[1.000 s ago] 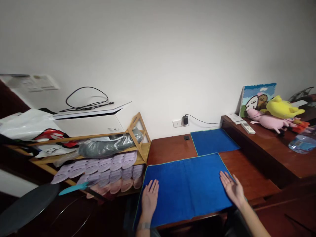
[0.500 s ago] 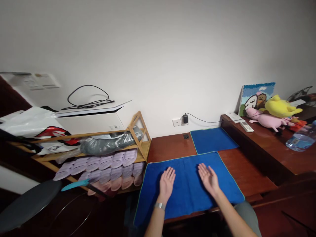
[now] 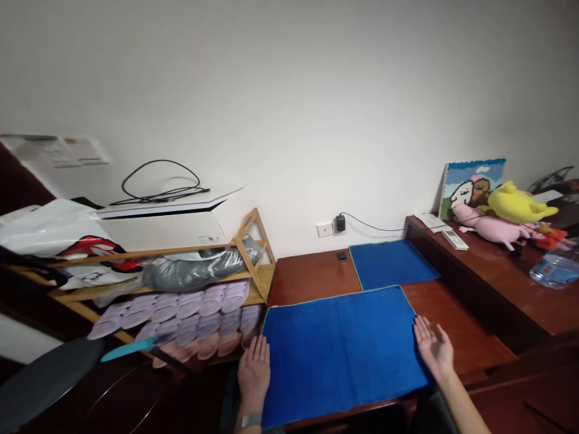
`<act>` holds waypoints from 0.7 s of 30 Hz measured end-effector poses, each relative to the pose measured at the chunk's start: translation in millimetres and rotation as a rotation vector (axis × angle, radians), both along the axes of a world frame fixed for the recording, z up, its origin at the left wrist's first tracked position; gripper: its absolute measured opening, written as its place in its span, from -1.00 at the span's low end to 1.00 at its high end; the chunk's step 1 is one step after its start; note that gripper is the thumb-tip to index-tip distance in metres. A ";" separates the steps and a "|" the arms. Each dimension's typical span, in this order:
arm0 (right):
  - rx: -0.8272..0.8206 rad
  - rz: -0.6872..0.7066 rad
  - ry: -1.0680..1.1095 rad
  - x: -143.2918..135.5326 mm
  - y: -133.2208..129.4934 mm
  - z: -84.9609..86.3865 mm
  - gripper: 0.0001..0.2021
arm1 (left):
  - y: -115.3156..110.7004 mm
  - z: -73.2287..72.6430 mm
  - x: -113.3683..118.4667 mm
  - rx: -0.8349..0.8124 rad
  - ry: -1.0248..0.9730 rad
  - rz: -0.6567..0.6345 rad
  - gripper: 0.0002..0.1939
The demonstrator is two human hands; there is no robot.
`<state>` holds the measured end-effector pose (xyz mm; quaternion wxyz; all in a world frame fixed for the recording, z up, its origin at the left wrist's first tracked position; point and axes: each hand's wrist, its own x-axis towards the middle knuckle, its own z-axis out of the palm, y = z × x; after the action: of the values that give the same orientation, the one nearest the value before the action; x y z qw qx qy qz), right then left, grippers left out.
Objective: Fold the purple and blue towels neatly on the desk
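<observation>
Palm up, my left hand (image 3: 254, 369) is at the left edge of a blue cloth (image 3: 339, 355) with a light green border. Its fingers are stretched out and it holds nothing; a band circles that wrist. My right hand (image 3: 435, 348) is at the cloth's right edge, palm up too, fingers extended and nothing in them. Whether either hand touches the cloth I cannot tell. The cloth lies flat on a reddish-brown wooden desk (image 3: 312, 274). A second blue cloth (image 3: 393, 264) lies behind it, against the wall.
On the left, a wooden rack (image 3: 266, 265) holds lilac and pink slippers (image 3: 201, 307) and a white box (image 3: 167, 232). A raised ledge at right carries plush toys (image 3: 491, 223), a remote (image 3: 455, 240) and a water bottle (image 3: 554, 271). A black adapter (image 3: 341, 222) sits in the wall socket.
My hands have moved apart, the left one leftward and the right one rightward, from over the cloth to its two sides. Both stay open. The view has tilted slightly up.
</observation>
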<state>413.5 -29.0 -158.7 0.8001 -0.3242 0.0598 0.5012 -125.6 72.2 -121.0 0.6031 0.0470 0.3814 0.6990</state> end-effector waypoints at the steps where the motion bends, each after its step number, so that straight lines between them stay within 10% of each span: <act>1: 0.023 0.012 -0.001 -11.2 7.6 4.7 -0.71 | 2.2 4.1 7.1 0.018 0.008 0.001 -0.52; 7: 0.129 0.365 0.041 -176.8 85.0 32.5 -0.75 | 12.3 27.8 153.7 -0.006 -0.095 -0.380 -0.53; 10: 0.077 0.411 0.055 -210.8 100.1 26.2 -0.78 | 12.8 23.8 193.6 -0.087 -0.117 -0.455 -0.52; 13: 0.056 0.353 0.043 -168.5 87.5 13.3 -0.74 | 13.8 13.5 163.6 -0.093 -0.100 -0.391 -0.51; 21: -0.076 -0.005 -0.161 11.5 19.1 7.4 -0.77 | 26.3 -7.8 -17.0 -0.079 0.119 0.002 -0.54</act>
<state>425.0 -9.9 -151.4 0.7906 -0.3935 0.0152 0.4689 -142.6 98.5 -128.8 0.5801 0.0643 0.4439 0.6799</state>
